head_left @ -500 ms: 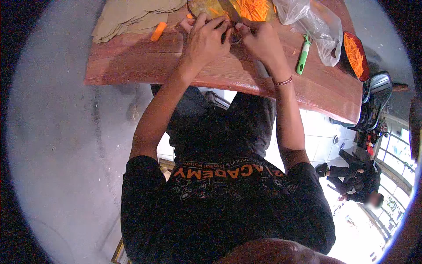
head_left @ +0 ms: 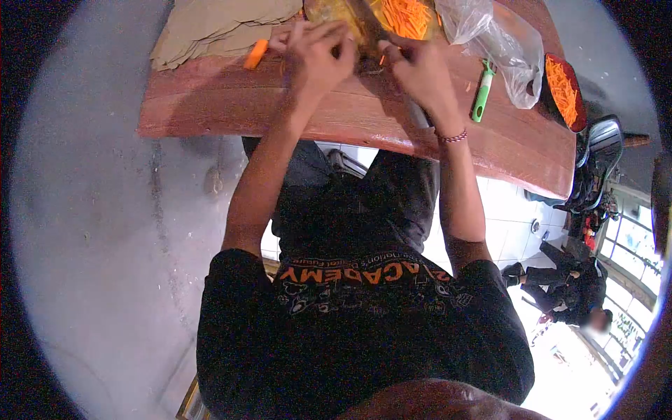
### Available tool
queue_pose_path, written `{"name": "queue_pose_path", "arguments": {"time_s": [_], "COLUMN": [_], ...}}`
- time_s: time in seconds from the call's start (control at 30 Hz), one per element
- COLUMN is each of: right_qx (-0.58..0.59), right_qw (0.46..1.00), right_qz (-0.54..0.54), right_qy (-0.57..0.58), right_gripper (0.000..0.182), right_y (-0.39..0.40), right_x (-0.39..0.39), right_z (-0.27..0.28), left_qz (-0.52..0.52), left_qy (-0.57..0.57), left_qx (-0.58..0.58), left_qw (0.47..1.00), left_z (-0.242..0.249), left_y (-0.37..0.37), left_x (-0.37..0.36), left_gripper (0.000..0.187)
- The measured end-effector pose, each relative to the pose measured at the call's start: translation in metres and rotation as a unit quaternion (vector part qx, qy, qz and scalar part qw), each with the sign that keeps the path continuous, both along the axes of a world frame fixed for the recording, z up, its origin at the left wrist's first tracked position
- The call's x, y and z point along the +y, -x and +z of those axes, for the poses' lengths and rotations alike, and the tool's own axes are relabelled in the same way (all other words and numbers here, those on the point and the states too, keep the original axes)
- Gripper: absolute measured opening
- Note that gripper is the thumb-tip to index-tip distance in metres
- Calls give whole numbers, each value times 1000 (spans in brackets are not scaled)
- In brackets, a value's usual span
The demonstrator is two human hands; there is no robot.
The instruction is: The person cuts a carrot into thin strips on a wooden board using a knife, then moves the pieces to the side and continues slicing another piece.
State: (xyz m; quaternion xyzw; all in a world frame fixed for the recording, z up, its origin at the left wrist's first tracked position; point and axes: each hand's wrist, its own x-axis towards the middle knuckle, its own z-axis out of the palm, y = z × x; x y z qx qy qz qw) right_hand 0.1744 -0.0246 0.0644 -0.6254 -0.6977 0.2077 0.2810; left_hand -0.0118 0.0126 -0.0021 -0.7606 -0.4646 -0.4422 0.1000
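Shredded carrot [head_left: 406,17] lies in a bright orange heap on the right part of the cutting board [head_left: 325,10], whose far edge runs out of view. Well left of that board, you have stacked brown sheets [head_left: 224,28] with ragged edges, covering the far left corner of the wooden surface [head_left: 511,150]. Left of the board and a little nearer to you rests an orange carrot piece [head_left: 256,54]. Your left hand [head_left: 318,56] is at the board's near left side, fingers bent; it is blurred, so I cannot tell whether you pinch anything in it. Over the board, just left of the heap, slants the blade of your knife [head_left: 367,19]. Your right hand [head_left: 423,70], at the board's near right side, is closed around the knife, a braided bracelet [head_left: 453,136] at its wrist. Directly right of the board you have a crumpled clear plastic bag [head_left: 504,42]. Right of the board and nearer to you lies a green-and-white peeler [head_left: 483,91], and farther right of the board, by the surface's edge, a dark red dish [head_left: 577,128] holds more carrot shreds [head_left: 561,91]
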Motion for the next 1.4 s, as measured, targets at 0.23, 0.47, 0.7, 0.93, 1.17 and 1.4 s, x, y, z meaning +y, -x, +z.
{"name": "queue_pose_path", "arguments": {"time_s": [0.23, 0.47, 0.7, 0.93, 1.17, 1.4], "right_qx": [-22, 19, 55, 26, 35, -16], "right_qw": [999, 1000, 993, 999, 997, 999], "right_qz": [-5, 3, 29, -13, 16, -26], "right_qy": [-36, 15, 96, 45, -69, -28], "right_gripper": [41, 36, 35, 37, 38, 36], "right_y": [-16, -8, 15, -11, -11, -24], "right_x": [21, 8, 10, 15, 12, 22], "right_z": [-11, 10, 8, 6, -1, -11], "left_qz": [22, 40, 43, 8, 52, 149], "left_qy": [12, 43, 86, 89, 70, 161], "left_qx": [-74, -127, -189, -57, 0, -16], "left_qw": [997, 990, 977, 994, 996, 975], "left_z": [-1, 6, 11, 10, 14, -5], "left_y": [14, 16, 30, 22, 18, 61], "left_x": [13, 19, 10, 12, 19, 16], "left_gripper": [15, 14, 21, 20, 21, 27]}}
